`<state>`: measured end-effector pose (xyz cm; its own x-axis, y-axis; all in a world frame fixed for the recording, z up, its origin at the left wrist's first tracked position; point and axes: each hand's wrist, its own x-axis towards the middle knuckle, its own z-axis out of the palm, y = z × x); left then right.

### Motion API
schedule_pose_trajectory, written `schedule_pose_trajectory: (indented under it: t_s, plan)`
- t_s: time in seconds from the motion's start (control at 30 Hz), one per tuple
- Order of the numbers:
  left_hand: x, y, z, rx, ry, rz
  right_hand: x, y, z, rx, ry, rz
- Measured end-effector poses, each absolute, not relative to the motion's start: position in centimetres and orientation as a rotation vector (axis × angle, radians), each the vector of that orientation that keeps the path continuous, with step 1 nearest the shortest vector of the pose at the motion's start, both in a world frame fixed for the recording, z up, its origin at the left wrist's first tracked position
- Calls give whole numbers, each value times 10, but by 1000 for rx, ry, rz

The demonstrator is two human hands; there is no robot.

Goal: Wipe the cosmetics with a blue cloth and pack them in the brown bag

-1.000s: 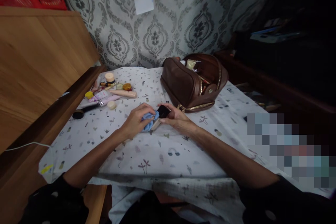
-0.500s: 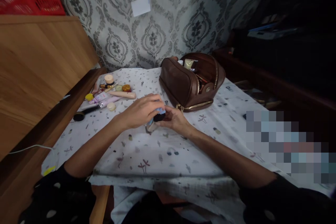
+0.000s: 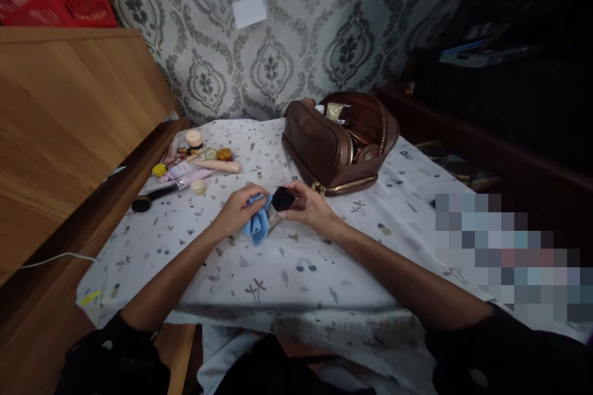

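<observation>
nearest us, our black sleeves (image 3: 115,358) reach over the edge of the printed tablecloth (image 3: 296,284), and past it our two hands meet. our left hand (image 3: 241,208) pinches a bunched blue cloth (image 3: 257,227) between thumb and fingers, a loose fold hanging below; our right hand (image 3: 309,205) grips a small black-capped container (image 3: 282,199) by its cap, the pale body slanting down beneath, partly hidden by the cloth. it sits between the hands, over the middle of the table, and we cannot tell whether its base touches the surface. to wipe it well, we judge, we should keep the cap steady, turn the container a little between strokes, and tuck in that loose fold so pressure falls evenly; a smooth body could slip if we squeeze only the cap. farther on, the unzipped brown bag (image 3: 319,148) stands to the right and a cluster of cosmetics (image 3: 180,171) lies to the left, before the patterned wall (image 3: 273,68).
</observation>
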<state>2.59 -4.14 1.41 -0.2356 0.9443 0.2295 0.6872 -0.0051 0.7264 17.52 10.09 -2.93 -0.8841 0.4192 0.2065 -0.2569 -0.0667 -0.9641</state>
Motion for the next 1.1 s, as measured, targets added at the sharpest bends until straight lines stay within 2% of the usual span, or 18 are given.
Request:
schedule_pose_trajectory:
  t_s: [0.37, 0.57, 0.83, 0.97, 1.1]
  plan:
    - [22, -75, -2, 1679, 1963, 903, 175, 102, -29, -224, -1760, 2056]
    - [36, -79, -9, 1783, 2151, 735, 170, 105, -36, -375, -1596, 2133]
    - [35, -73, -8, 1837, 2002, 858, 172, 103, -31, -406, -1453, 2215]
    - [43, -72, -7, 1803, 2105, 789, 172, 101, -30, -413, -1439, 2239]
    - [45, -69, -5, 1820, 2070, 863, 172, 102, -27, -374, -1389, 2234]
